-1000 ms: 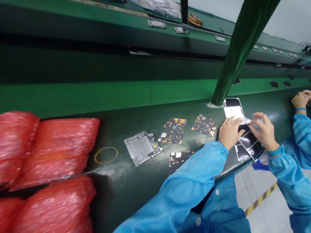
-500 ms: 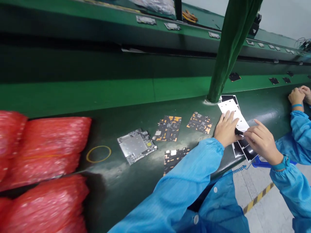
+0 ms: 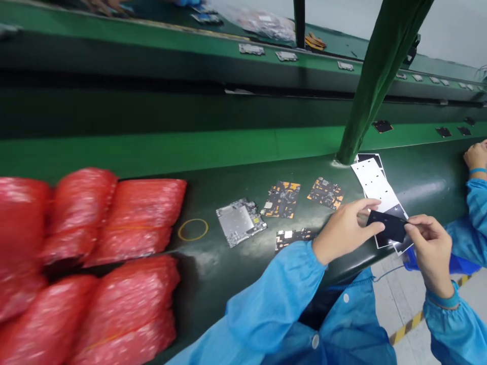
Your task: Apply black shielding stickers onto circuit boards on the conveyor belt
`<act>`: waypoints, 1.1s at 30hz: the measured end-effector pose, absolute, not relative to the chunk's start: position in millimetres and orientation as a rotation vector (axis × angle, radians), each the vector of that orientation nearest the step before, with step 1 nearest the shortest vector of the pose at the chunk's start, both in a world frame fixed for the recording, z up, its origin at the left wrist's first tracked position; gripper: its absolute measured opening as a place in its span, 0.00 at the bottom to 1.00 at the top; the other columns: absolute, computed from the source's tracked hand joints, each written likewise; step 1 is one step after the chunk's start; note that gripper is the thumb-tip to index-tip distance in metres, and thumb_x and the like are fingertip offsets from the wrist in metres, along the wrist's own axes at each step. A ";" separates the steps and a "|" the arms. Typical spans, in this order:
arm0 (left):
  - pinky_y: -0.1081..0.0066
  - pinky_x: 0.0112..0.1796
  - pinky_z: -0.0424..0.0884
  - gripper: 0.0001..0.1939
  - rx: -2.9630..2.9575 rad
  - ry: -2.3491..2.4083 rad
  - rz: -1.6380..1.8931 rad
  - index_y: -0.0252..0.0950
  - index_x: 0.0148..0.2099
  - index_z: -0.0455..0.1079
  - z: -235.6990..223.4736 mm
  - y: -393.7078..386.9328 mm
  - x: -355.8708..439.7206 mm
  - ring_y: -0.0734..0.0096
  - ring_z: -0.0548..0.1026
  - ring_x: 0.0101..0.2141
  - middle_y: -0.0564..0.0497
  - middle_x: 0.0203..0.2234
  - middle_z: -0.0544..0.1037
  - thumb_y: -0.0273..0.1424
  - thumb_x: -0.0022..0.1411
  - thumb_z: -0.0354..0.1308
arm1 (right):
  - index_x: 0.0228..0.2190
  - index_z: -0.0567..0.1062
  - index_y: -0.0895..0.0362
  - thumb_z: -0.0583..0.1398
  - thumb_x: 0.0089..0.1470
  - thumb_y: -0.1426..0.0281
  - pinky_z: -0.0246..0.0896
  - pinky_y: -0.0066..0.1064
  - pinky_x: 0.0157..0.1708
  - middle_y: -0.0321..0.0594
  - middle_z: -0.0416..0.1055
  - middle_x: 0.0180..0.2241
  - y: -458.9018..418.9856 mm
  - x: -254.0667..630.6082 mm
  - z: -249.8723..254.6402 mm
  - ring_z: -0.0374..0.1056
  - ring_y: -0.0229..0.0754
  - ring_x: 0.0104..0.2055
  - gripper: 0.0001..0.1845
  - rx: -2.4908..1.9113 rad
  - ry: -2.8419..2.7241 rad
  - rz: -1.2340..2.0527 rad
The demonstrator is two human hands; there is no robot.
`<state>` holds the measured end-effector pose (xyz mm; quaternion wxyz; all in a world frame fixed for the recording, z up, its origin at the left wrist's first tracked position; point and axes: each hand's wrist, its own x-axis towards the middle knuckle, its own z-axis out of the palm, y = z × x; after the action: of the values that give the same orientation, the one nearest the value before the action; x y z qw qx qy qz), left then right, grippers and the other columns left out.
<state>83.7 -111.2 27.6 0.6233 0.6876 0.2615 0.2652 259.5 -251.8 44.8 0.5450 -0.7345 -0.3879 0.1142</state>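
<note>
The right hand [image 3: 431, 253] pinches a black film sheet [image 3: 388, 226] by its right end, with the thumb and fingers [image 3: 413, 228] clamped together on it. The sheet is held flat in the air, over a loose stack of white and black sheets [image 3: 375, 185] on the dark green table [image 3: 213, 263]. The left hand [image 3: 346, 230] is open, its fingers [image 3: 365, 205] apart and reaching to the sheet's left end, though whether they grip it or only touch it cannot be told. Film this thin seems best held lightly by its edges and kept taut, which guards against creases and keeps skin off its face. Left of the stack lie four circuit boards [image 3: 240, 222], and beyond them a thin yellow ring [image 3: 193, 229] and red mesh bags [image 3: 129, 223]. A co-worker's hand [image 3: 475, 155] rests at the right edge, apart from the stack.
</note>
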 end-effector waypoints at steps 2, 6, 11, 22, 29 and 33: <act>0.70 0.35 0.79 0.10 1.548 0.723 0.606 0.38 0.45 0.82 28.0 -119.5 59.4 0.67 0.83 0.34 0.50 0.34 0.86 0.32 0.61 0.66 | 0.32 0.80 0.54 0.72 0.52 0.62 0.71 0.29 0.25 0.36 0.78 0.28 -249.4 239.5 34.2 0.74 0.39 0.25 0.10 -1.713 -0.894 0.365; 0.74 0.27 0.74 0.07 1.468 0.975 0.708 0.37 0.38 0.81 21.2 -127.7 20.6 0.71 0.78 0.24 0.54 0.22 0.79 0.34 0.62 0.64 | 0.40 0.83 0.53 0.70 0.55 0.61 0.79 0.35 0.33 0.43 0.83 0.36 -241.5 205.7 19.8 0.81 0.45 0.32 0.13 -1.707 -0.886 0.526; 0.75 0.26 0.76 0.10 1.414 1.026 0.686 0.37 0.41 0.81 16.3 -132.7 -9.4 0.72 0.78 0.22 0.54 0.22 0.80 0.37 0.63 0.64 | 0.28 0.82 0.53 0.70 0.52 0.60 0.77 0.34 0.31 0.37 0.80 0.24 -227.2 177.3 16.6 0.78 0.44 0.27 0.10 -1.753 -0.970 0.602; 0.49 0.61 0.72 0.37 2.327 1.068 0.471 0.44 0.76 0.57 -10.6 -149.3 -97.7 0.51 0.71 0.60 0.43 0.62 0.75 0.31 0.69 0.62 | 0.24 0.81 0.56 0.76 0.38 0.48 0.73 0.33 0.24 0.37 0.75 0.18 -221.9 184.5 -1.4 0.74 0.43 0.21 0.25 -1.802 -0.674 1.057; 0.51 0.59 0.74 0.42 2.324 1.065 0.514 0.45 0.77 0.54 -17.8 -166.6 -85.3 0.50 0.72 0.57 0.44 0.59 0.75 0.30 0.67 0.66 | 0.24 0.81 0.56 0.76 0.38 0.44 0.73 0.33 0.24 0.37 0.76 0.18 -223.3 174.5 3.1 0.74 0.43 0.20 0.28 -1.822 -0.703 1.130; 0.50 0.59 0.73 0.35 2.274 1.125 0.612 0.45 0.73 0.61 -15.5 -176.0 -91.1 0.49 0.73 0.58 0.43 0.62 0.74 0.35 0.67 0.67 | 0.24 0.82 0.56 0.73 0.43 0.43 0.72 0.32 0.23 0.38 0.76 0.18 -223.8 163.5 1.1 0.73 0.42 0.20 0.27 -1.820 -0.799 1.165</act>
<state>-91.1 -176.0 -15.5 0.2627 0.8407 0.4160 0.2262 163.5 -223.8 1.1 0.4067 -0.7217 -0.3167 0.4620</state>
